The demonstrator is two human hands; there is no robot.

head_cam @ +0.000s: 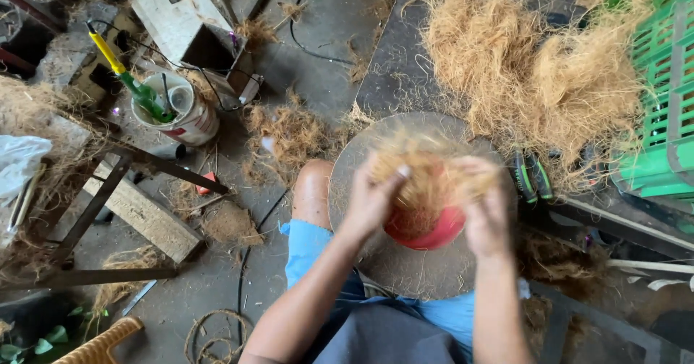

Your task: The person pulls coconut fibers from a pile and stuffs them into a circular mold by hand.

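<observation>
Clearly both hands are busy with a tuft of dry coconut fibre [426, 180], which is coarse, hairy and straw-brown, and it sits on top of a smooth red rounded bowl [428, 230] between them. Left hand [370, 201] has its fingers curled shut into the fibre from one side, and right hand [486, 208] grips it from the other side, though both are a little blurred. Under them lies a round flat grey board [405, 263], and a bigger loose heap of fibre [535, 75] rests behind, beside a green plastic crate [661, 104].
</observation>
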